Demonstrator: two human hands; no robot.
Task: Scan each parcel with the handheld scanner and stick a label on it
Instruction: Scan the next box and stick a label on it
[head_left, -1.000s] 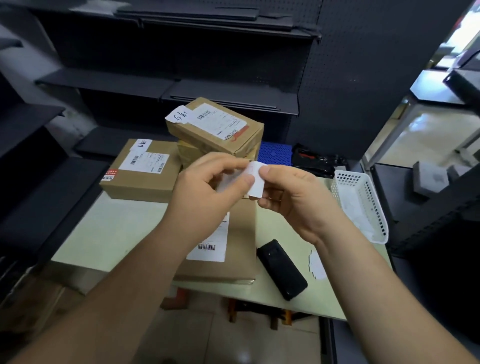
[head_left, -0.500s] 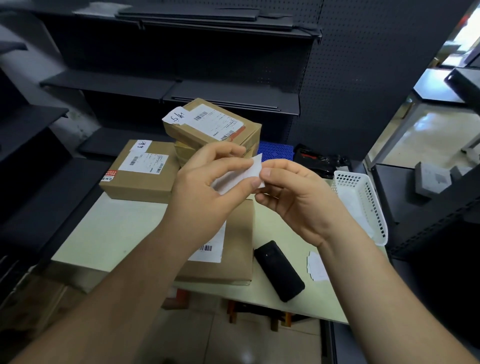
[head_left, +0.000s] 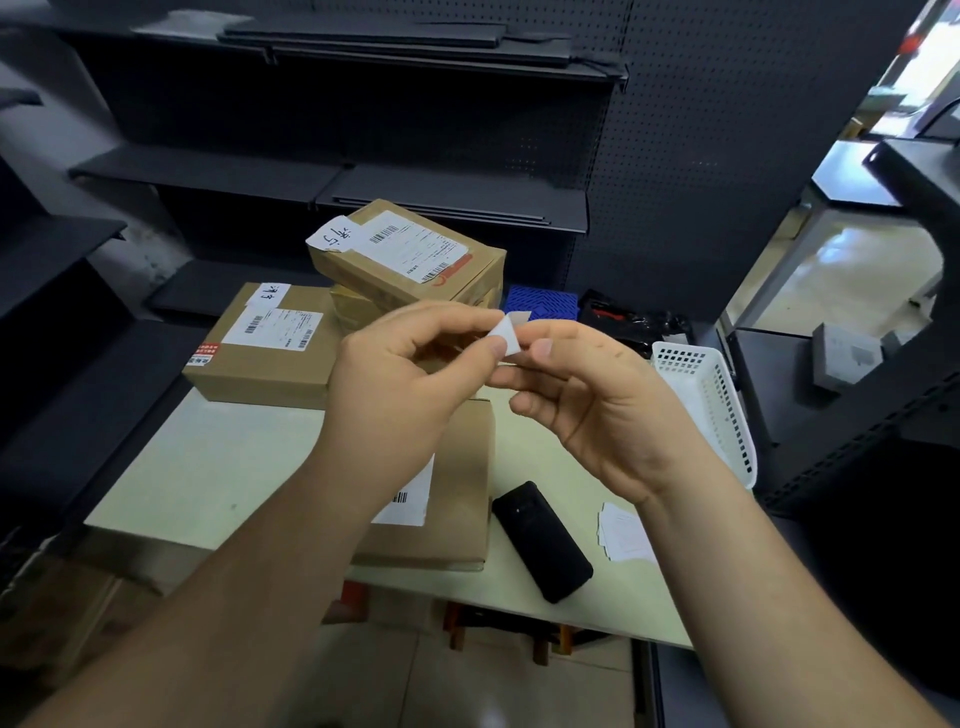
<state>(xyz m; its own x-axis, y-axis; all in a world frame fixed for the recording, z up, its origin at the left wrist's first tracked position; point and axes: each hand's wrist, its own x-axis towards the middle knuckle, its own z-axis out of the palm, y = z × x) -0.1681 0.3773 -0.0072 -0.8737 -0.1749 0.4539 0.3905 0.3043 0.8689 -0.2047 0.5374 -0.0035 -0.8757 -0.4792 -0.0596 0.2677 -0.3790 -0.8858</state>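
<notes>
Dark metal shelving (head_left: 363, 171) with pegboard panels stands beyond the grip. A pale green table (head_left: 208, 467) lies below it. Directly beneath sits a brown near parcel (head_left: 462, 499) with a barcode sheet. A far-left parcel (head_left: 260, 353) and a stacked parcel (head_left: 415, 254) lie beyond, both carrying handwritten tags. A white basket (head_left: 717, 405) stands to the right. The black handheld scanner (head_left: 543, 540) lies flat below, just beside the near parcel. The left hand (head_left: 395, 384) and right hand (head_left: 597, 400) both pinch a small white label (head_left: 506, 338), held in the air, with one corner curled over.
</notes>
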